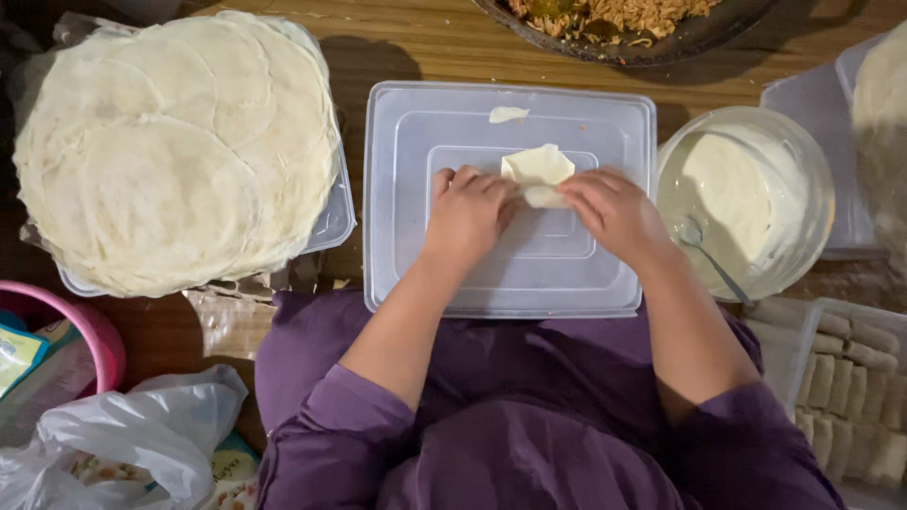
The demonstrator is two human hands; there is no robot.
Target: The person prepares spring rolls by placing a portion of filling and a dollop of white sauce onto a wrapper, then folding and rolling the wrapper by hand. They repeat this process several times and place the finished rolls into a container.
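Both hands, the left hand [470, 210] and the right hand [612, 212], grasp a folded wrapper [537, 175] on a clear lid [416, 264], between a wrapper stack [175, 146] and a paste bowl [746, 198].

The small folded dough wrapper [537, 168] is pale cream, as is the big stack of round thin wrappers [175, 146]. The upturned clear plastic lid [510, 274] looks milky white. The round glass bowl [746, 203] holds off-white paste. The person's long sleeves [378, 416] are plain purple. The wooden table [406, 42] is warm brown, the plastic tub [94, 331] pink, the crumpled bag [142, 430] translucent white
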